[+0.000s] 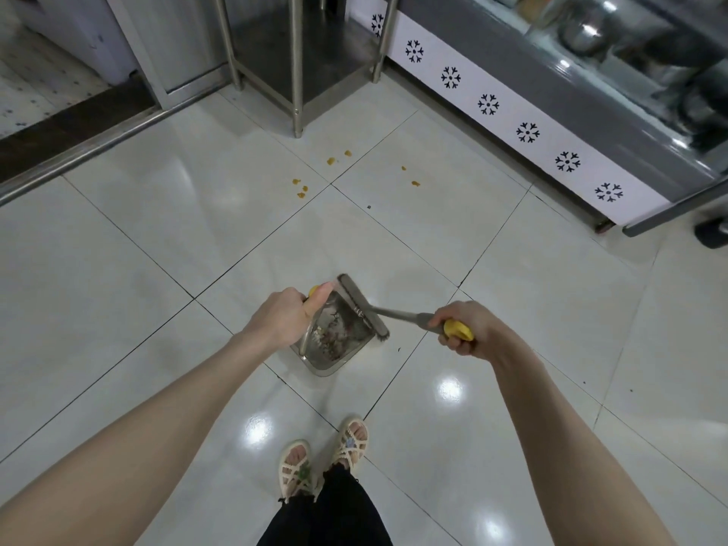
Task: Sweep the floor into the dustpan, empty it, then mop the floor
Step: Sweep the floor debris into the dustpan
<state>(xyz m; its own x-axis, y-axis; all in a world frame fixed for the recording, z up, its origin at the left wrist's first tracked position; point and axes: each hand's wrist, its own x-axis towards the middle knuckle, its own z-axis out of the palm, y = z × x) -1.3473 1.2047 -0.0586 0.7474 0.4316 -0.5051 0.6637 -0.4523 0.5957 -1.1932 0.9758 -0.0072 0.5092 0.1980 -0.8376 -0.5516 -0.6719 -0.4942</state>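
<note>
Left hand (281, 317) has its fingers wrapped tight around the yellow-tipped handle of the dustpan (335, 340), thumb stretched out along the top. The pan itself is shiny metal and sits just below and to the right of those fingers, down on the pale tiled floor (165, 246), with a little heap of grey and whitish bits already inside it.

Right hand (463, 327) is closed in a fist around the yellow grip of the broom (364, 307) (short metal shaft, flat brush head). The shaft runs out to the left of the right fingers, and the brush head lies across the pan's open mouth, touching its edge, so it ends up right between the two hands and closer to the left thumb.

Well beyond both sets of fingers, farther up the floor, there are yellow crumbs (301, 189) scattered in a few small clumps near the foot of a steel table leg (297, 92). None of them are near the broom.

Straight below the hands, a pair of cream sandals (325, 457) on the tile.
</note>
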